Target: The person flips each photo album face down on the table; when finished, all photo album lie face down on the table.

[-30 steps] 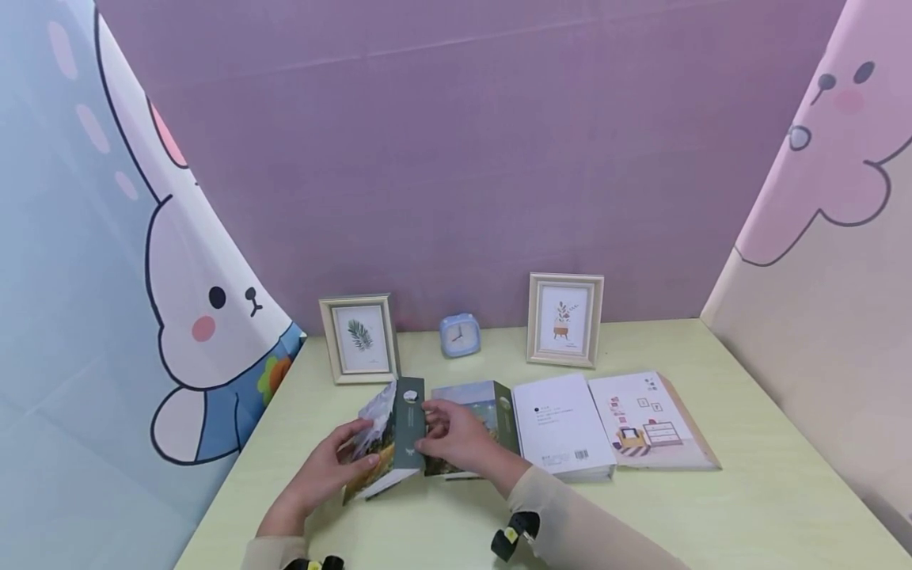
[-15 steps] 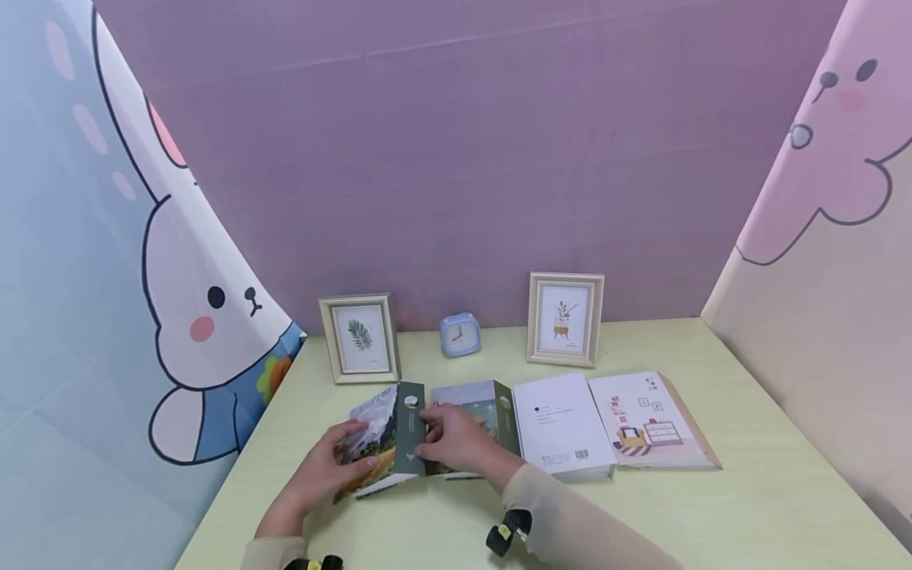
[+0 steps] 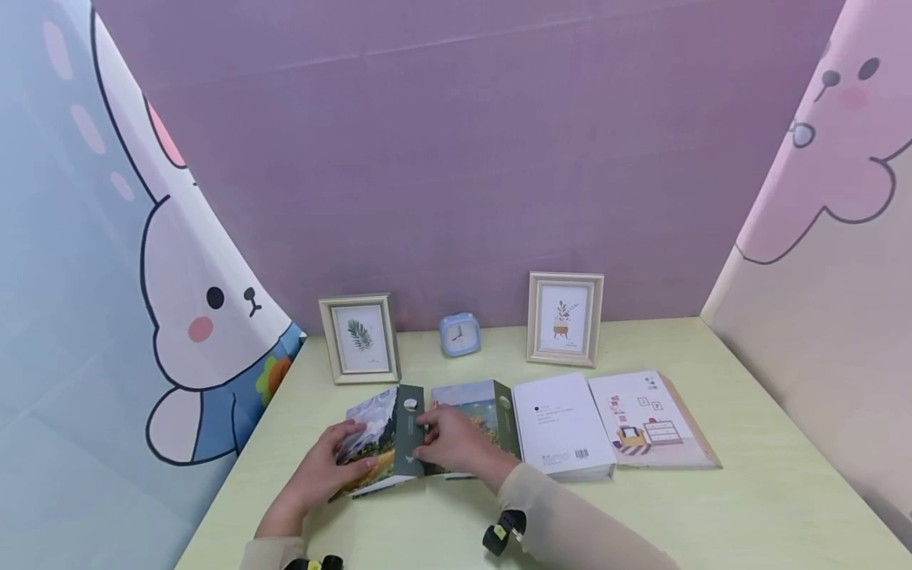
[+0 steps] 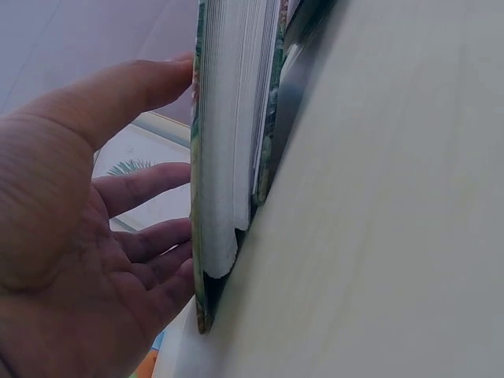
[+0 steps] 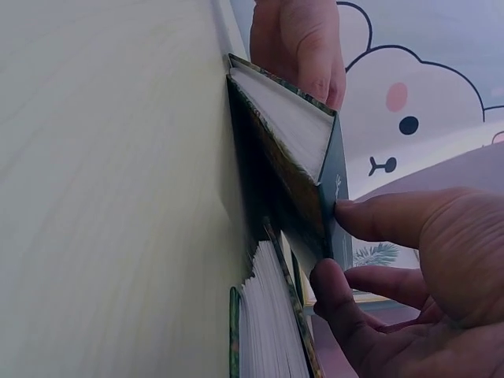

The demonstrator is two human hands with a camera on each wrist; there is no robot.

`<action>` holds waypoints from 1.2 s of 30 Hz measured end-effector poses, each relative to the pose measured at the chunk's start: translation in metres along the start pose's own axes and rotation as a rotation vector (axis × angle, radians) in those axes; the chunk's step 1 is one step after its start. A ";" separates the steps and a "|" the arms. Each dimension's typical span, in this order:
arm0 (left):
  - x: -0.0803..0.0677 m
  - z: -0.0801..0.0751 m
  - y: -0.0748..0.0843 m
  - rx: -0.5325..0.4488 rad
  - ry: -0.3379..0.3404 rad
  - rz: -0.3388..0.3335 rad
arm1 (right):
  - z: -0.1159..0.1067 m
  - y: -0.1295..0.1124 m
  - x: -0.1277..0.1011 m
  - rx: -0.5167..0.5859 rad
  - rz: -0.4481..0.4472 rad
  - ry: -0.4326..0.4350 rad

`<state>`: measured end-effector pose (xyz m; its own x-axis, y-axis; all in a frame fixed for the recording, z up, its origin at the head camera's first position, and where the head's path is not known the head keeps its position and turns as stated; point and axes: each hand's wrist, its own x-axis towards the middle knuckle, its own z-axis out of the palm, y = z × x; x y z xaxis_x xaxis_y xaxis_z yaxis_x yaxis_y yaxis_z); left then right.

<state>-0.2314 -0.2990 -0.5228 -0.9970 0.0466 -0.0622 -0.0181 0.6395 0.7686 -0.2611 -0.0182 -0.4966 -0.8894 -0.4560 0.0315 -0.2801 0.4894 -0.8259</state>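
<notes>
A book with a mountain picture on its cover (image 3: 374, 431) and a dark green spine (image 3: 409, 431) lies on the pale green table (image 3: 712, 507), its left cover slightly raised. My left hand (image 3: 324, 467) rests flat on that cover with straight fingers (image 4: 150, 185) along it, beside the page block (image 4: 236, 118). My right hand (image 3: 456, 443) pinches the spine between thumb (image 5: 394, 216) and fingers. The book (image 5: 295, 126) shows partly open like a wedge in the right wrist view. A second landscape-covered book (image 3: 484, 408) lies just right of it, partly under my right hand.
A white book (image 3: 563, 423) and an illustrated book (image 3: 651, 419) lie to the right. Two picture frames (image 3: 359, 336) (image 3: 565, 318) and a small blue clock (image 3: 459, 333) stand at the back. Cartoon panels wall in both sides.
The book's left cover has come down toward the table under my left hand. My right hand has stayed on the spine.
</notes>
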 end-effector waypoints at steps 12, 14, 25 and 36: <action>-0.001 -0.001 0.002 0.045 -0.001 0.022 | 0.004 -0.002 0.000 -0.039 -0.026 -0.019; -0.001 -0.001 0.002 0.045 0.000 0.019 | 0.004 -0.002 0.000 -0.037 -0.026 -0.019; 0.000 0.000 0.003 0.043 0.004 0.028 | 0.006 -0.003 0.000 -0.011 -0.010 -0.021; 0.000 0.000 0.001 0.031 0.005 0.026 | 0.005 -0.001 0.000 -0.029 -0.046 -0.037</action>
<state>-0.2318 -0.2985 -0.5215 -0.9974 0.0598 -0.0394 0.0101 0.6618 0.7496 -0.2589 -0.0226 -0.4986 -0.8614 -0.5057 0.0477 -0.3314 0.4884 -0.8072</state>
